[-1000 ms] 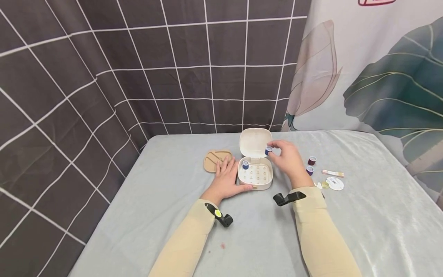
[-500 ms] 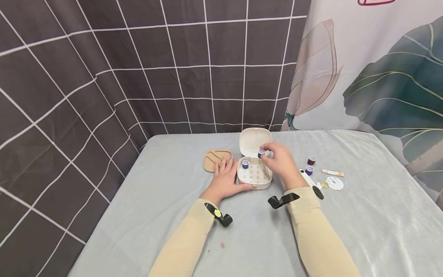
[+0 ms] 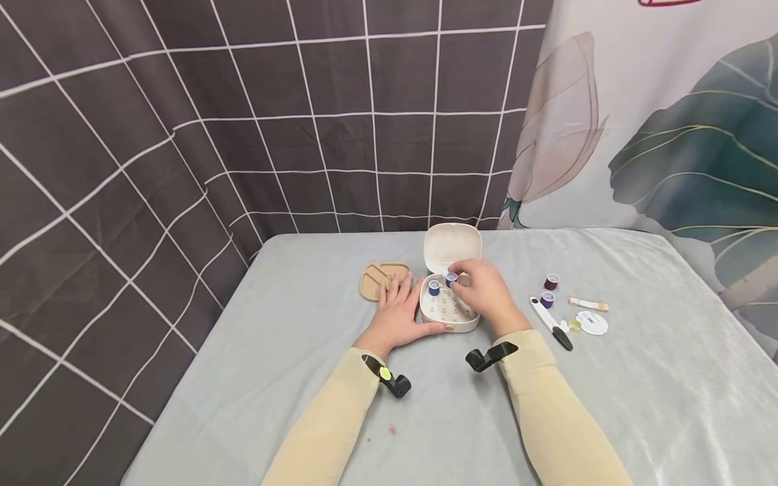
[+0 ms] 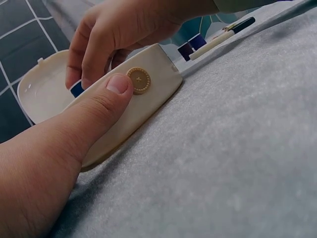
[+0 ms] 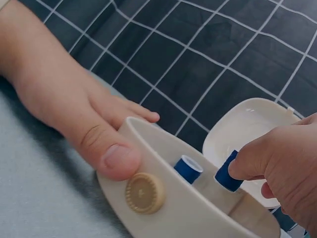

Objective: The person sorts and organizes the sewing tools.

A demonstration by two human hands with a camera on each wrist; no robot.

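A white lidded box stands with its lid raised, small pegs showing on its floor. One blue thread spool stands upright in its back left corner. Between thumb and fingers my right hand pinches a second blue thread spool, held slightly tilted over the back of the box beside the first. My left hand lies along the box's left side with fingers spread. Its thumb rests on the front wall next to a round tan button, and its fingertips reach a tan tray.
Right of the box stand a dark red spool and a purple spool. Near them lie a white tool with a black end, a paper-like strip, a white oval card and a small yellowish disc.
My right hand has carried the blue spool leftward and down, from beside the lid to over the box. The white tool has come into sight. My left hand has stayed put.
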